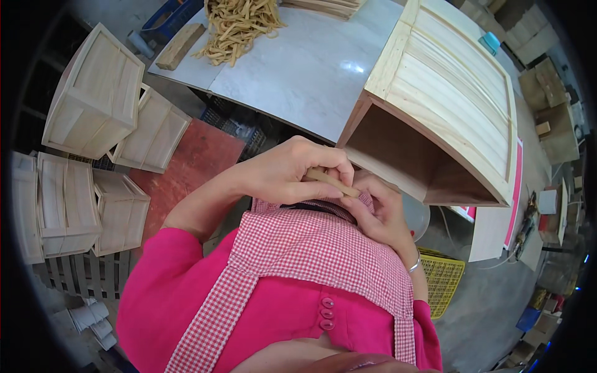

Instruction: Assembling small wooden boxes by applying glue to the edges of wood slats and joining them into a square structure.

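Observation:
In front of my apron, both hands hold a flat tan rubber band (333, 181). My left hand (292, 171) pinches it between curled fingers and thumb. My right hand (380, 208) is closed on its other end, thumb pressed near the left fingertips; part of the band is hidden in the fingers. Just beyond and to the right, a pale wooden box (444, 81) with a curved slatted top lies on the table, its open dark side facing me. A tangled heap of similar tan bands (239, 28) sits at the far left of the table.
The white table (292, 74) has its near edge just beyond my hands. A wood block (180, 46) lies by the heap. Several wooden boxes (93, 99) are stacked at left near a red board (186, 168). A yellow plastic crate (443, 283) stands low at right.

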The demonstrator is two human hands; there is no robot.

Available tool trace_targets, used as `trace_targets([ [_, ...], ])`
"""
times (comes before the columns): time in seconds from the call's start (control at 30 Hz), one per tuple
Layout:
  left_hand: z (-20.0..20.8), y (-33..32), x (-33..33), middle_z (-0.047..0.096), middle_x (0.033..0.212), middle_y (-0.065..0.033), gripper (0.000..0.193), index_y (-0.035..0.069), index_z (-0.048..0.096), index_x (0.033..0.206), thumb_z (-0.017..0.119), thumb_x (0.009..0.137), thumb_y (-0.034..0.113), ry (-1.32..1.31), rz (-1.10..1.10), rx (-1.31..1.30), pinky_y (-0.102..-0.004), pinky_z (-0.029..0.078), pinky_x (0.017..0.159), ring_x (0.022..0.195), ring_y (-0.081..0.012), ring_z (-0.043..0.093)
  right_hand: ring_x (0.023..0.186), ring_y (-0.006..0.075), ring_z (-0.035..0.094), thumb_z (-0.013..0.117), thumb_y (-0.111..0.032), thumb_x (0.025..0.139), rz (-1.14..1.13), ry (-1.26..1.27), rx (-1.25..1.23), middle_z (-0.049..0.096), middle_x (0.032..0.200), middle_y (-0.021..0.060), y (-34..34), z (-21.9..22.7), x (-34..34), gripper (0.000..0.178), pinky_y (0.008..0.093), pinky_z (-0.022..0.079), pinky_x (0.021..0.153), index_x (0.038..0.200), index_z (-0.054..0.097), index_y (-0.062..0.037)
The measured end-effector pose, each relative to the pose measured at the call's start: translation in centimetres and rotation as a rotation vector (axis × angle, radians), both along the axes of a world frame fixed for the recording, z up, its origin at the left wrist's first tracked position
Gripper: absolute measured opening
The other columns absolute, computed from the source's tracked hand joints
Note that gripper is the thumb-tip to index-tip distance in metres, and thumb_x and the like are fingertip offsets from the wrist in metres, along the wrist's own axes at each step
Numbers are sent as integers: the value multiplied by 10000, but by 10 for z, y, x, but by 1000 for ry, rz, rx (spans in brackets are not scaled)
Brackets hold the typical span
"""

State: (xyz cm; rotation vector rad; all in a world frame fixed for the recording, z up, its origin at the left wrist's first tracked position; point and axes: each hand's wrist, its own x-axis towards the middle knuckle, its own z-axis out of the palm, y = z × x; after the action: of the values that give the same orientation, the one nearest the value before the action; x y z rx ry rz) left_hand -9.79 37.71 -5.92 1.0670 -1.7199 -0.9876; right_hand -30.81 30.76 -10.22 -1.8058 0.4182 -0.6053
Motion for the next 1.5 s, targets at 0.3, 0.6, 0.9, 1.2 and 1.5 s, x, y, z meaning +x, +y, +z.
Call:
trace_targets([
  [0.3,43,-3,59,554,730,0,287,107,596,829,752,744,332,-844,121,-659,-430,403,942,792,-174,601,764,248,564,480,-36,878,-720,263,-1131,589,756,115,-38,66,-155,186,439,421,898,710,503,40],
  [0.6,-11,-41,65,581,818,-1,287,118,594,850,780,719,292,-1088,273,-937,-553,315,1074,979,-181,633,897,289,597,516,60,850,-679,470,-1257,526,696,115,-67,44,-211,166,461,357,974,689,485,32],
  [0.9,21,-42,64,592,828,1,206,129,568,840,742,754,200,-1197,285,-1035,-626,286,1063,996,-189,641,966,262,640,583,56,696,-717,482,-1356,551,676,68,-66,83,-183,178,459,343,1012,594,478,-45],
  [1.2,-27,-43,62,618,941,-45,234,112,611,892,751,722,190,-1141,231,-876,-601,290,1072,1045,-233,597,994,260,602,657,-1,679,-658,478,-1246,568,709,50,-57,31,-189,167,448,343,1001,597,523,-56],
  [1.5,-127,-39,59,533,1250,-4,442,191,614,1201,690,765,185,-1260,254,-691,-538,290,1086,1254,-212,446,977,272,521,711,-52,686,-602,523,-1234,644,924,36,-78,-59,-185,67,455,370,934,727,659,-63],
])
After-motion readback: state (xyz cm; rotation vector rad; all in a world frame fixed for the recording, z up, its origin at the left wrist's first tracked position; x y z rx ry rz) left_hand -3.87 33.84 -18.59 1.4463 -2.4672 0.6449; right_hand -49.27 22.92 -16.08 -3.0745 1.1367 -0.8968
